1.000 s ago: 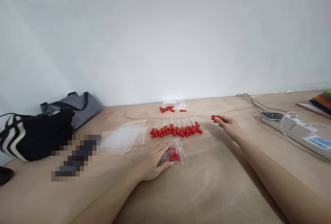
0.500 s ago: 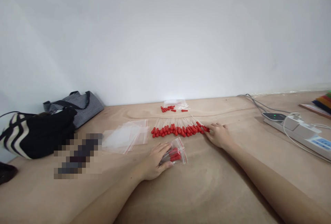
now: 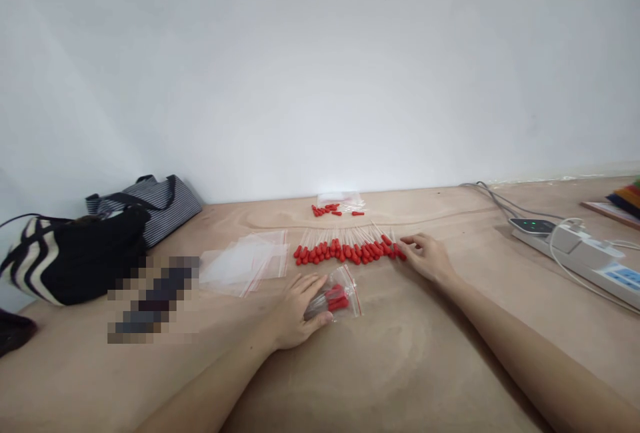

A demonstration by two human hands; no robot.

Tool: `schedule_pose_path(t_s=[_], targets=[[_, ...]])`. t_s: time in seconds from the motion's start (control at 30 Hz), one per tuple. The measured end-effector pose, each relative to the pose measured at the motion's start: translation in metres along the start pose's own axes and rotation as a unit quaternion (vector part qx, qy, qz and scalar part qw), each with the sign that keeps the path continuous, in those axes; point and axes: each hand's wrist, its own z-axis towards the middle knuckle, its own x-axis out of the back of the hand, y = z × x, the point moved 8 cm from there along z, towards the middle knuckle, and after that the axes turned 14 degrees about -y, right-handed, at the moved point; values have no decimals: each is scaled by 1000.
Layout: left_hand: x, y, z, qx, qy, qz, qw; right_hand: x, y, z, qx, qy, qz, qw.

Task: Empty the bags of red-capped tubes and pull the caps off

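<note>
My left hand (image 3: 301,313) rests on the table with fingers and thumb spread. It lies against the left side of a clear zip bag (image 3: 356,300) holding several droppers with red bulbs (image 3: 337,298). Beyond the bag, a long row of loose droppers (image 3: 345,251) lies side by side, red bulbs toward me and thin pale tubes pointing to the wall. At the right end of that row is my right hand (image 3: 425,256), its fingers curved and apart. Its fingertips are beside the last red bulbs; whether they touch is hard to see.
Flat zip bags (image 3: 245,261) overlap left of the row. Farther back lie more red-bulbed droppers (image 3: 325,209) by another clear bag (image 3: 337,198). A striped bag (image 3: 173,210) and a black bag (image 3: 100,256) stand left. A power strip (image 3: 590,256) with cables lies right.
My right hand's fingers have loosened and lifted slightly from the end droppers, which now lie more in line with the row. My left hand has shifted slightly left on the zip bag.
</note>
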Motion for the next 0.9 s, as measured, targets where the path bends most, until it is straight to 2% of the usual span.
schedule_pose_path(t_s=[0.07,0.1,0.2,0.27,0.37,0.47,0.57,0.73,0.9], targets=[[-1,1,0,-1,-9,-13,1000,-1,-19,-5,63,22,44,997],[-1,1,0,-1,-12,-17,1000,-5,-32,-9,104,10,64,992],[-2,1,1,5,-15,-21,1000,-33,-79,-26,224,-100,76,966],[-2,1,2,8,-19,-19,1000,-52,-100,-36,256,-158,64,952],[-6,1,3,3,-31,-16,999,-69,-117,-44,271,-203,84,937],[-9,0,6,-2,-38,-17,999,-75,-130,-48,305,-233,110,917],[-11,-1,8,-10,-30,-20,999,-82,-140,-52,335,-264,61,902],[-12,-1,10,-11,-30,-8,999,-91,-137,-49,285,-277,-77,915],[-13,3,9,-12,-65,9,998,-92,-140,-50,258,-292,-133,911]])
